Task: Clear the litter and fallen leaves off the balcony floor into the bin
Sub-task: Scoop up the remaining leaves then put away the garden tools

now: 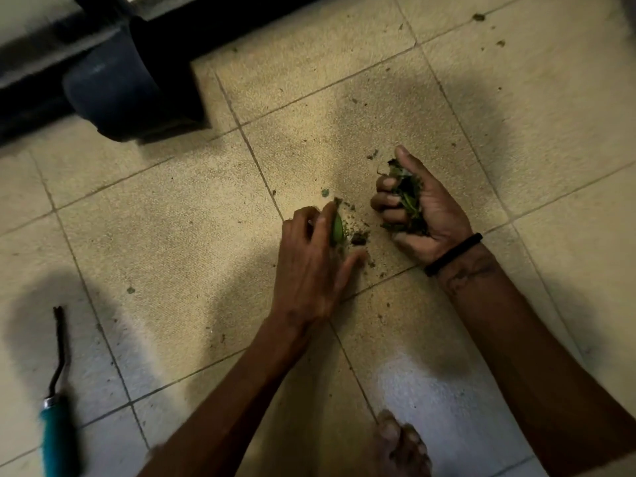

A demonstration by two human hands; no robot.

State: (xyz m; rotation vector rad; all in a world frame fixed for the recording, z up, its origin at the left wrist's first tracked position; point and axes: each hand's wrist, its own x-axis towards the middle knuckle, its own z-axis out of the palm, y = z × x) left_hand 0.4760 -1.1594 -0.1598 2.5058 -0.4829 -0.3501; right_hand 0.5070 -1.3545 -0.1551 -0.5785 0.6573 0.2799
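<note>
My right hand (pixel 428 215) lies palm up just above the tiled floor (pixel 172 218), fingers curled round a clump of dark green leaves (pixel 406 197). My left hand (pixel 313 266) is beside it to the left, palm down, pinching a green leaf (pixel 338 230) between fingers and thumb. A small heap of crumbs and soil (pixel 359 235) lies on the tile between the two hands. Tiny leaf scraps (pixel 371 155) dot the floor nearby. A dark bin (pixel 113 91) lies at the upper left.
A hand tool with a teal handle (pixel 56 432) and a dark metal shaft lies on the floor at the lower left. My bare foot (pixel 399 442) is at the bottom edge. More specks (pixel 478 17) lie at the top right. A dark sill runs along the top left.
</note>
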